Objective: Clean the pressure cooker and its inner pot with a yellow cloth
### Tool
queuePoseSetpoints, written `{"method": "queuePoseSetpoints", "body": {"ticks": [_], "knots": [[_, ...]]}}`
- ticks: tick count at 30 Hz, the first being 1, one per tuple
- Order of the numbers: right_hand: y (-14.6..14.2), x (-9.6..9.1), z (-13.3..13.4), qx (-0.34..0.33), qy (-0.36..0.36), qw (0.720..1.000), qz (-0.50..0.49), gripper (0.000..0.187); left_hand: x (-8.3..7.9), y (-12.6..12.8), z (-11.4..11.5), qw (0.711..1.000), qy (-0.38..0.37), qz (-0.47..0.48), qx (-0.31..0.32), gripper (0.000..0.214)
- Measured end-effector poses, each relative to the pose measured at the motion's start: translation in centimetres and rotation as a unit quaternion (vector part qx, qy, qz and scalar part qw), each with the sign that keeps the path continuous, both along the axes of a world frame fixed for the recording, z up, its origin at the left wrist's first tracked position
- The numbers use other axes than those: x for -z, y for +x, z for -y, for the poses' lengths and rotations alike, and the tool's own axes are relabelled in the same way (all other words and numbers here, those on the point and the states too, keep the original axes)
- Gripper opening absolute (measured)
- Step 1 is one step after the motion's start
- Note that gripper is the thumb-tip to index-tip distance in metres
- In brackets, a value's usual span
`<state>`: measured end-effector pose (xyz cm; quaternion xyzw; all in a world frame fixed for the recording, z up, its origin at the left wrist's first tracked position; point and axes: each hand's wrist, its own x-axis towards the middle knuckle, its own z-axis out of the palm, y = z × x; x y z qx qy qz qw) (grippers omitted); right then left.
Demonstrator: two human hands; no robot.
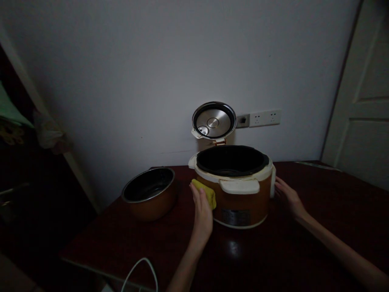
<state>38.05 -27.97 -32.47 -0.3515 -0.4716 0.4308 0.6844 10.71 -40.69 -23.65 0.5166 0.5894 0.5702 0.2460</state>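
Observation:
An orange rice cooker (243,202) with a cream rim stands on the dark red table (319,227), its round lid (214,121) tipped up and open. My left hand (201,211) presses a yellow cloth (207,194) flat against the cooker's left side. On the cooker's right side rests my right hand (288,196), fingers spread against the wall of the pot. A loose metal inner pot (149,192) sits on the table to the left of the cooker.
A white wall stands close behind the table, with a socket strip (264,117) beside the lid. A white door (361,101) is at the right. A white cable (141,271) loops over the table's front edge. Dark furniture fills the left.

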Motion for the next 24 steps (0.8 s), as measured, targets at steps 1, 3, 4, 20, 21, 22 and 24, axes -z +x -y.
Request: {"method": "queuePoseSetpoints", "body": {"ticks": [1,3,4,20,21,22,24], "knots": [[0.0,0.0,0.1,-0.002,0.000,1.000,0.001,0.048,-0.9,0.1,0.1,1.000,0.018,0.008,0.001,0.063],[0.0,-0.1,0.1,-0.001,0.000,1.000,0.004,0.048,-2.2,0.1,0.3,0.999,0.043,-0.001,0.007,0.062],[0.0,-0.1,0.1,0.001,0.000,1.000,0.006,0.049,-2.6,0.2,0.3,0.998,0.051,-0.019,0.010,0.063],[-0.2,-0.1,0.3,-0.008,0.006,1.000,0.021,0.052,6.0,-1.5,0.8,0.987,-0.094,-0.103,0.081,0.077],[-0.2,0.0,0.2,-0.008,0.008,1.000,0.024,0.053,6.1,-1.5,0.9,0.987,-0.102,-0.093,0.083,0.076],[-0.2,0.1,0.1,-0.008,0.009,1.000,0.026,0.053,6.1,-1.4,1.0,0.988,-0.107,-0.080,0.082,0.076],[-0.1,0.4,-0.1,-0.010,0.010,1.000,0.027,0.052,5.3,-1.0,1.2,0.990,-0.108,-0.055,0.071,0.075]]}}
